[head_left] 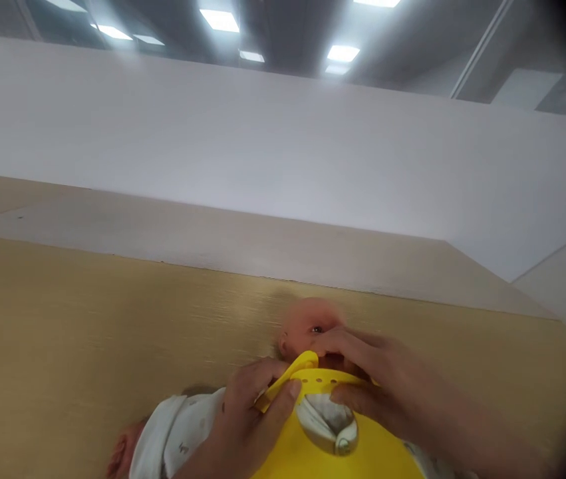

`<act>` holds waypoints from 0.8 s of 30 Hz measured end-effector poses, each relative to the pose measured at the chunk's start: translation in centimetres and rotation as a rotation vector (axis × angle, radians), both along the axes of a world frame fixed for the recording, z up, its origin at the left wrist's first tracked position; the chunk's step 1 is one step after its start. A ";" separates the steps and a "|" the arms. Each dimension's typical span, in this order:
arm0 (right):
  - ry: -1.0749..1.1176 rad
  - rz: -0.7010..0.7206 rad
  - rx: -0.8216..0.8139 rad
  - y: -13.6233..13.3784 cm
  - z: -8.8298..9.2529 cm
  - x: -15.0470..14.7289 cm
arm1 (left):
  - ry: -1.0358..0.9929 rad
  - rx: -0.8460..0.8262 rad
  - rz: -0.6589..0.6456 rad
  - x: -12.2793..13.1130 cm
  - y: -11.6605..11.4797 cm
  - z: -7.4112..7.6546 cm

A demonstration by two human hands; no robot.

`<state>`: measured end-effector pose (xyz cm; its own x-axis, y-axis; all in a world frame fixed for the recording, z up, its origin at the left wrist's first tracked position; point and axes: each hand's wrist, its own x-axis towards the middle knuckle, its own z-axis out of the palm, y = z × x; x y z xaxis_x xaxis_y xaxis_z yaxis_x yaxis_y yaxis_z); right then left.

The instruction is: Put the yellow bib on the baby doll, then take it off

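A baby doll [307,316] lies on its back on the tabletop, its bald head pointing away from me. Across its chest is a yellow bib [377,449], with a row of small holes along the neck strap. My left hand [247,412] pinches the strap's left part between thumb and fingers, below the doll's chin. On the other side, my right hand [387,376] is closed around the strap near the doll's cheek, covering part of its face. White patterned clothing [183,426] shows on the doll's arm and through the bib's neck opening.
The yellowish tabletop [88,332] spreads around the doll. Behind it runs a pale strip [213,236], then a white partition wall [263,146]. Ceiling lights [220,20] shine above the wall.
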<state>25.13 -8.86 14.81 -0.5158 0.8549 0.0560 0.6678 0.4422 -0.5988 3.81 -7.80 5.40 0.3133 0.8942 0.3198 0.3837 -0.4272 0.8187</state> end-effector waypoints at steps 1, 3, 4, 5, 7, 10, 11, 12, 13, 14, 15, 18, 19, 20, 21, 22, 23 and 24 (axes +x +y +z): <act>0.005 -0.011 0.009 0.0 -0.1 0.0 | 0.001 0.000 0.000 0.0 0.0 0.1; 0.024 -0.008 0.037 0.1 -0.3 -0.2 | 0.006 0.017 -0.007 -0.1 -0.1 0.1; 0.035 0.003 0.051 0.2 -0.4 -0.4 | 0.014 0.027 -0.014 -0.1 -0.1 0.1; 0.044 0.013 0.062 0.3 -0.5 -0.6 | 0.024 0.037 -0.019 -0.1 -0.1 0.0; 0.063 0.026 0.085 0.4 -0.6 -0.9 | 0.050 0.057 -0.018 -0.3 -0.1 -0.4; 0.103 0.049 0.134 0.5 -0.5 -1.2 | 0.082 0.099 -0.003 -0.5 -0.1 -1.1; 0.112 0.058 0.145 0.5 -0.4 -1.3 | 0.086 0.124 -0.006 -0.6 0.0 -1.3; 0.112 0.065 0.148 0.4 -0.2 -1.3 | 0.088 0.152 -0.009 -0.6 0.0 -1.4; 0.109 0.068 0.148 0.3 0.0 -1.3 | 0.090 0.178 -0.010 -0.6 0.0 -1.5; 0.103 0.070 0.143 0.3 0.2 -1.4 | 0.090 0.203 -0.011 -0.6 0.1 -1.5; 0.100 0.072 0.142 0.2 0.4 -1.4 | 0.092 0.222 -0.007 -0.6 0.1 -1.5; 0.088 0.100 0.142 0.1 0.6 -1.4 | 0.096 0.265 0.009 -0.6 0.2 -1.3; 0.084 0.113 0.144 0.1 0.6 -1.5 | 0.094 0.275 0.013 -0.5 0.2 -1.3; 0.081 0.122 0.144 0.0 0.6 -1.5 | 0.094 0.276 0.019 -0.5 0.2 -1.2; 0.084 0.135 0.146 0.0 0.5 -1.5 | 0.097 0.262 0.022 -0.5 0.2 -1.2; 0.088 0.149 0.143 0.0 0.5 -1.5 | 0.105 0.234 0.020 -0.4 0.2 -1.1; 0.095 0.163 0.143 0.1 0.4 -1.5 | 0.116 0.192 0.014 -0.3 0.1 -1.0; 0.099 0.174 0.140 0.1 0.4 -1.5 | 0.126 0.146 0.008 -0.3 0.1 -0.9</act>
<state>23.59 -8.76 15.19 -0.6408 0.7341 0.2248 0.5157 0.6285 -0.5823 3.54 -7.69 4.49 0.3522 0.8439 0.4047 0.4830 -0.5343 0.6937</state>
